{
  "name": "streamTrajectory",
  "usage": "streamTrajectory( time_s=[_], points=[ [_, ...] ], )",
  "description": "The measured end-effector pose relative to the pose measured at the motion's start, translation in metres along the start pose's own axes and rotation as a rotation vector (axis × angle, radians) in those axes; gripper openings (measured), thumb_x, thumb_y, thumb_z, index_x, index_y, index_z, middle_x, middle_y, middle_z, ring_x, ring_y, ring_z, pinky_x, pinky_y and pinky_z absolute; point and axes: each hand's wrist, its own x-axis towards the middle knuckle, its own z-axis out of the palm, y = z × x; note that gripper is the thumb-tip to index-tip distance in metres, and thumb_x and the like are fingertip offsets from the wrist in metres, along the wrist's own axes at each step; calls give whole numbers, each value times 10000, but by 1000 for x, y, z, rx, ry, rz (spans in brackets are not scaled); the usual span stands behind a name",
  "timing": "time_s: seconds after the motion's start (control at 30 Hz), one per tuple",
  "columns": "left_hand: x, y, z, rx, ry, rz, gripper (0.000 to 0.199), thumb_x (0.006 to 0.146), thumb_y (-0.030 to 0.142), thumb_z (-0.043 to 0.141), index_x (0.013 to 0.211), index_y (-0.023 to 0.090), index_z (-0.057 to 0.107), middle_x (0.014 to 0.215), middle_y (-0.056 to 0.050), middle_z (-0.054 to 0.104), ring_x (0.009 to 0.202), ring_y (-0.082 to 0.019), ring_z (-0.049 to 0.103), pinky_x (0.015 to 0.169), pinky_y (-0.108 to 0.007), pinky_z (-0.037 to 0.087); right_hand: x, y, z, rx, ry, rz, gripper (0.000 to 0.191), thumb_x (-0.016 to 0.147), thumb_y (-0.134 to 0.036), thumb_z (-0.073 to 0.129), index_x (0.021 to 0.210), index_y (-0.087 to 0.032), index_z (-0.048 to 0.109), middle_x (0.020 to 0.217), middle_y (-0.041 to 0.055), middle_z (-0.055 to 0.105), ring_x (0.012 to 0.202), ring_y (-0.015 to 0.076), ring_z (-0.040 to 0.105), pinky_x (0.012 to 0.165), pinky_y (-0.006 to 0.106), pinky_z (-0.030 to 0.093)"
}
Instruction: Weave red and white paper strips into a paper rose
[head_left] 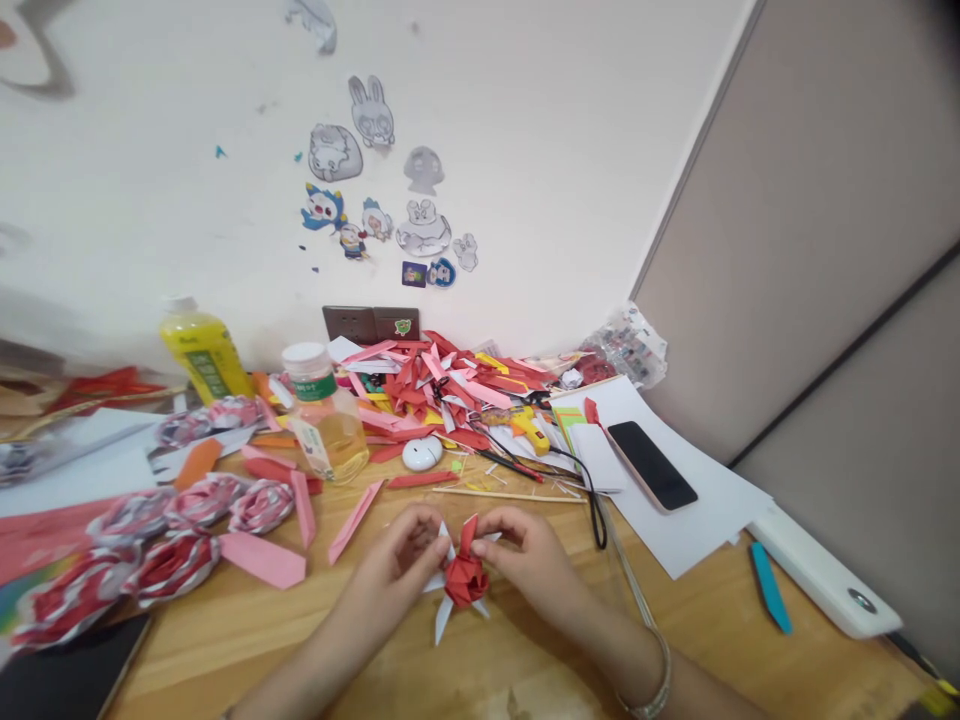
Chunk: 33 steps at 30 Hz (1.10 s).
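Between my two hands is a folded paper flower [466, 580], red in the middle with white pointed strips sticking out around it. My left hand [409, 555] pinches a white strip on its left side, thumb and fingers pressed together. On the other side my right hand [521, 550] grips the flower near an upright red strip, its fingertips closed on the paper. The flower is held just above the wooden table, near the front. A pink folded strip [355, 522] lies beyond my left hand.
A pile of red and pink paper strips [427, 390] lies against the wall. Nearby are a yellow glue gun [529, 430], a bottle [337, 430], a yellow drink bottle [206, 355], a phone [652, 466], and twisted paper rosettes [174, 565] at left. A black cable [598, 510] loops at right.
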Motion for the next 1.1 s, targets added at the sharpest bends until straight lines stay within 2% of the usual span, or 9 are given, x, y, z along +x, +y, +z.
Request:
streamTrajectory(
  time_s=[0.13,0.27,0.4,0.5,0.67,0.9,1.1],
  points=[
    [-2,2,5,-61,-64,5,188,757,319,593,861,190,503,782,-7,587,741,-166,584,688,-288,475,-3,-5,0,-47,40,-30,88,710,-171,638,797,-169,643,825,28,665,810,178,601,766,291,449],
    [-3,9,7,-42,-41,27,231,725,265,597,930,194,517,868,-48,622,816,-196,608,724,-307,497,-5,-8,-1,-184,123,-173,30,740,-176,610,766,-188,620,793,16,639,788,170,580,740,286,425],
    [-5,19,8,144,-13,72,67,717,231,562,741,179,598,789,-50,654,771,-190,618,730,-289,498,-6,-8,-2,-252,144,-366,45,789,-216,594,754,-202,619,775,13,632,776,164,569,762,299,410],
    [-6,21,9,210,17,73,86,709,249,563,698,179,613,751,-46,674,723,-189,627,699,-281,505,-7,-8,-3,-293,136,-427,54,804,-238,596,769,-208,624,775,12,636,772,165,565,764,304,405],
    [-7,16,11,225,88,32,122,687,286,630,758,188,629,764,-37,689,717,-198,638,673,-282,513,-9,-11,-1,-322,136,-471,80,824,-283,583,804,-217,624,782,17,637,771,169,561,734,305,415],
    [-8,16,9,298,108,103,70,694,276,635,729,214,637,750,-20,697,728,-201,635,682,-281,498,-8,-15,-3,-294,61,-464,85,829,-294,575,822,-221,618,797,15,627,791,168,556,738,301,417],
    [-6,16,5,348,76,190,61,718,270,635,744,215,633,771,-23,688,738,-194,629,684,-267,483,-7,-21,-5,-263,-1,-448,110,839,-315,564,817,-212,594,799,15,608,793,160,543,733,275,413]
  ],
)
